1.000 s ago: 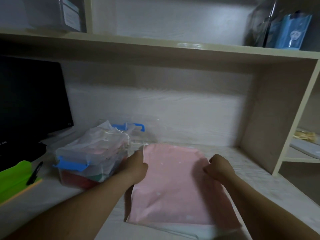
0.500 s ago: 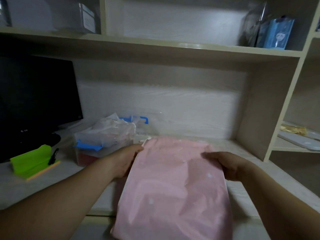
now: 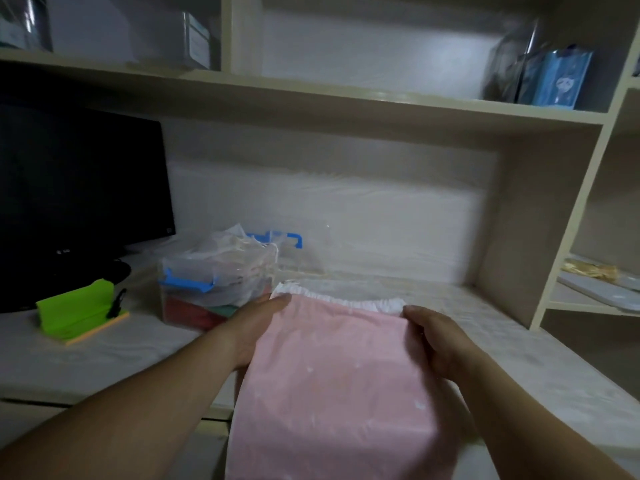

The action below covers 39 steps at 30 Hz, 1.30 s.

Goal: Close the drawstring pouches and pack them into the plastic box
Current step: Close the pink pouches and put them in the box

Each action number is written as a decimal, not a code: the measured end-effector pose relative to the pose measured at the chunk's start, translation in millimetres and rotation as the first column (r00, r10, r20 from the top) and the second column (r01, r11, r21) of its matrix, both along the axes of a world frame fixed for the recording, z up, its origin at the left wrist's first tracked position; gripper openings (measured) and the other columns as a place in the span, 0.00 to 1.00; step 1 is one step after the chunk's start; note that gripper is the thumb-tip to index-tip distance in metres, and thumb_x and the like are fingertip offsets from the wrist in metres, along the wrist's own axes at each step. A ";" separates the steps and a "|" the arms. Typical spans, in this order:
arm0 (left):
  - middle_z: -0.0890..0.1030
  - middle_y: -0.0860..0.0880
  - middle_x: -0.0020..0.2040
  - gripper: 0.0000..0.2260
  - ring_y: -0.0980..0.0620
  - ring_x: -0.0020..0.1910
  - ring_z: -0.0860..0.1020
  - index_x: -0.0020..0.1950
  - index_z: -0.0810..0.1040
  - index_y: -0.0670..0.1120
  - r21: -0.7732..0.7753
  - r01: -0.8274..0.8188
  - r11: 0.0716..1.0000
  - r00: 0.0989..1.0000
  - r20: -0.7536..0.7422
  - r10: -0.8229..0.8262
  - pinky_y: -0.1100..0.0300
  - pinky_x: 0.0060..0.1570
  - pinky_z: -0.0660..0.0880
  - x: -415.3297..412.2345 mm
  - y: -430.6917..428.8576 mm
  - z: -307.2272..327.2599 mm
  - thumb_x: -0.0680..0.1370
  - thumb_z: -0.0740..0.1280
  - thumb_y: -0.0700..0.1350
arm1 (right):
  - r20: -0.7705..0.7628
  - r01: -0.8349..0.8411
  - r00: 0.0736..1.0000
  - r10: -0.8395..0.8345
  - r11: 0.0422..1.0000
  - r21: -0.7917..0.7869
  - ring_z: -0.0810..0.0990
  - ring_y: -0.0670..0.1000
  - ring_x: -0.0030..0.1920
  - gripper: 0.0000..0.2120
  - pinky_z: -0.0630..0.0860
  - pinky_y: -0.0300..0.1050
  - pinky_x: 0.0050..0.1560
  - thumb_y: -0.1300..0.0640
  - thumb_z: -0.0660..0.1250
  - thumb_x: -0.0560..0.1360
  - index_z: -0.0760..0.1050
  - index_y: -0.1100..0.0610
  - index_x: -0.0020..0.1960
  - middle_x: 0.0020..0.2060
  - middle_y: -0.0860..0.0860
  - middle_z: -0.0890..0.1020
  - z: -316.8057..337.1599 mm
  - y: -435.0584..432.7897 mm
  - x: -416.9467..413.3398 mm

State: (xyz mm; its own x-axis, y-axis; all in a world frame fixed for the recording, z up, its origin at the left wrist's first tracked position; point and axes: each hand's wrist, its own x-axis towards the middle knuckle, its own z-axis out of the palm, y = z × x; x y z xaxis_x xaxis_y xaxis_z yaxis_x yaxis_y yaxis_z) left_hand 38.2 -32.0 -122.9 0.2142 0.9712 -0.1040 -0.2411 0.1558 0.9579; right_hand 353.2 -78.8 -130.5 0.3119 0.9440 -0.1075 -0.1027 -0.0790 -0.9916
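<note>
Grip: left hand (image 3: 256,327) and right hand (image 3: 433,337) each pinch a top corner of the pink drawstring pouch (image 3: 332,386)
Pouch axis: white gathered mouth spread left-right between the hands; body trails toward the person
Box: plastic box (image 3: 207,292) on the desk (image 3: 104,348), just left of the left hand; that hand is nearer

Your view: dim, bluish cast; soft blur throughout; glare on shelf (image 3: 346,98) above the gripped pouch (image 3: 329,375); straight lines bow at edges.
</note>
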 end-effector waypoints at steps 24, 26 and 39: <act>0.83 0.45 0.46 0.07 0.44 0.48 0.79 0.46 0.87 0.49 0.202 -0.067 0.977 0.995 -0.056 0.080 0.49 0.52 0.74 -16.4 -50.1 9.9 0.81 0.70 0.44 | 0.031 -0.162 0.987 0.160 0.980 0.112 0.85 0.56 0.53 0.11 0.79 0.51 0.56 0.52 0.69 0.79 0.86 0.54 0.56 0.55 0.55 0.87 29.4 -68.8 -28.5; 0.85 0.45 0.49 0.06 0.43 0.50 0.81 0.45 0.87 0.50 0.215 -0.086 0.973 0.993 -0.062 0.102 0.48 0.56 0.75 -22.4 -65.3 17.3 0.80 0.72 0.48 | 0.013 -0.122 0.993 0.121 0.982 0.144 0.84 0.53 0.54 0.10 0.77 0.49 0.56 0.53 0.70 0.78 0.87 0.53 0.55 0.56 0.50 0.87 31.3 -80.9 -34.1; 0.85 0.46 0.42 0.15 0.46 0.43 0.81 0.42 0.80 0.44 0.009 -0.059 0.998 0.958 0.281 0.054 0.53 0.50 0.76 -52.8 -157.2 64.6 0.85 0.62 0.49 | -0.480 -0.103 0.853 0.204 0.968 0.227 0.82 0.53 0.48 0.09 0.76 0.47 0.55 0.62 0.63 0.81 0.76 0.58 0.43 0.45 0.54 0.85 52.9 -151.9 -66.9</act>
State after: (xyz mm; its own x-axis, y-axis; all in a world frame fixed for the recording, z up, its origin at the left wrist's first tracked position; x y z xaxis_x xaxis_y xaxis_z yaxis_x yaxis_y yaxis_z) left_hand -14.6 -189.2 -58.3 0.1774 0.9836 -0.0311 -0.5085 0.1187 0.8528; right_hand 286.3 -230.7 -77.6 0.1137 0.9932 -0.0263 -0.5866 0.0457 -0.8086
